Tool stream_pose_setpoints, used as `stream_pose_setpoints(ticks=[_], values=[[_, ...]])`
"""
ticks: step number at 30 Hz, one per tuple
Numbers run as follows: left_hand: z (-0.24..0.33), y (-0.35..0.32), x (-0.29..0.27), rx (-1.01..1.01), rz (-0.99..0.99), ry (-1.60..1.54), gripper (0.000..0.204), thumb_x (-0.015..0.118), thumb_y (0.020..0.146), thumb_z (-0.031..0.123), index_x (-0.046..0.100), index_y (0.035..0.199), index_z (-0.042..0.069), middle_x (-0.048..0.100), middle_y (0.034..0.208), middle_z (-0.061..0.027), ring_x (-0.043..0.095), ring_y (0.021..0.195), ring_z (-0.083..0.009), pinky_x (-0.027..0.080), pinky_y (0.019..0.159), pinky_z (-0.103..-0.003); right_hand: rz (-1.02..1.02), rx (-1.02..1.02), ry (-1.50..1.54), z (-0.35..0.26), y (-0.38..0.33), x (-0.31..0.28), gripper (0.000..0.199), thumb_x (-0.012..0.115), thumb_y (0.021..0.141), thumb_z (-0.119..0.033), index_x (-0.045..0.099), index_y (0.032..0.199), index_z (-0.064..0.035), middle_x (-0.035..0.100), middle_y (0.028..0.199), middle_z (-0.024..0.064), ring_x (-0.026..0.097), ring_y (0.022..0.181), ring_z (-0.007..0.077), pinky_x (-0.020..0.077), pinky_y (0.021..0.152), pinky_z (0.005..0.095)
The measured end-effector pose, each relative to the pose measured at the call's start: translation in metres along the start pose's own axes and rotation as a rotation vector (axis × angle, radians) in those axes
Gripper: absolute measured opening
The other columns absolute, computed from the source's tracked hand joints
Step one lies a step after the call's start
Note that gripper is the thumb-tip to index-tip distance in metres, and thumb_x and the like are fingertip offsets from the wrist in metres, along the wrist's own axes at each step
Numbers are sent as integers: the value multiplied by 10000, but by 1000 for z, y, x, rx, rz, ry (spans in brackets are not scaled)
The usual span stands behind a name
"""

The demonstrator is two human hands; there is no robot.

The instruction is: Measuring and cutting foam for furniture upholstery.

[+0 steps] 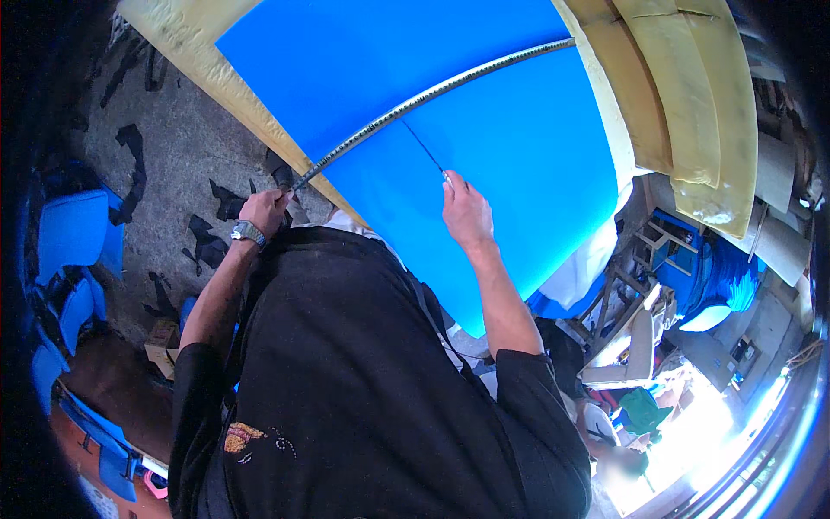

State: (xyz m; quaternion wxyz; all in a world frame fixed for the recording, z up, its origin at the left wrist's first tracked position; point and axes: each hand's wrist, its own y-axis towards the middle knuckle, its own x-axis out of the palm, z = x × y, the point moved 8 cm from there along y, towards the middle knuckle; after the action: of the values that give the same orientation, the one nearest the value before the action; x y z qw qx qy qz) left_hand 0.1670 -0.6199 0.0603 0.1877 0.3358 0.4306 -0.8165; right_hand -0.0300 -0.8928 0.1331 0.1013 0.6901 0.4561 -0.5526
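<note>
Head view: long ruler (441,89) extends from the left fingers (281,198).

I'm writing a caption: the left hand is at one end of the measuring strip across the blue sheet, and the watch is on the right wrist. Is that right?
Not quite: the head view shows the watch on the left wrist. The left hand is at one end of the measuring strip.

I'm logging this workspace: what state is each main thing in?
Blue sheet: spread out
Measuring rule: laid across the sheet
Left hand: gripping the rule's end
Right hand: holding a thin dark tool
Wristwatch: strapped on
Black scraps: scattered on the floor
Yellow foam sheets: overlapping
</note>
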Motion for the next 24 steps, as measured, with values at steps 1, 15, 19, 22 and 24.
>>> stream_pose_setpoints(ticks=[1, 15, 19, 22, 24], values=[[0, 0, 0, 8, 6, -5, 282, 481, 792, 298, 580, 729, 42, 562, 693, -196, 551, 675, -361, 429, 582, -423, -10, 4, -1, 0, 0, 1, 234, 402, 849, -229, 443, 1048, -113, 566, 878, 176, 558, 717, 382, 459, 597, 477], [-1, 3, 2, 35, -5, 37, 280, 483, 792, 304, 584, 734, 49, 563, 693, -194, 548, 676, -361, 426, 585, -424, -97, 112, -153, -18, -4, -15, 192, 422, 840, -200, 467, 995, -95, 573, 820, 180, 555, 705, 392, 447, 591, 492], [0, 5, -5, 55, -25, -38, 292, 471, 798, 307, 571, 713, 46, 558, 690, -194, 545, 675, -365, 419, 584, -429, -164, 153, -192, -25, -11, -28, 176, 431, 834, -192, 486, 957, -80, 578, 763, 179, 559, 701, 390, 447, 591, 491], [10, 12, -14, 158, -121, -17, 315, 483, 799, 310, 567, 684, 29, 549, 659, -202, 546, 646, -361, 419, 557, -416, -135, 192, -99, -23, -14, -44, 188, 443, 830, -193, 511, 949, -63, 574, 729, 187, 562, 716, 376, 448, 594, 468], [15, 21, -38, 218, -80, -65, 324, 490, 797, 310, 563, 673, 20, 542, 640, -203, 546, 629, -358, 418, 540, -405, -79, 210, 5, -16, -18, -57, 196, 450, 829, -192, 523, 949, -56, 570, 718, 193, 563, 726, 369, 448, 595, 451]])
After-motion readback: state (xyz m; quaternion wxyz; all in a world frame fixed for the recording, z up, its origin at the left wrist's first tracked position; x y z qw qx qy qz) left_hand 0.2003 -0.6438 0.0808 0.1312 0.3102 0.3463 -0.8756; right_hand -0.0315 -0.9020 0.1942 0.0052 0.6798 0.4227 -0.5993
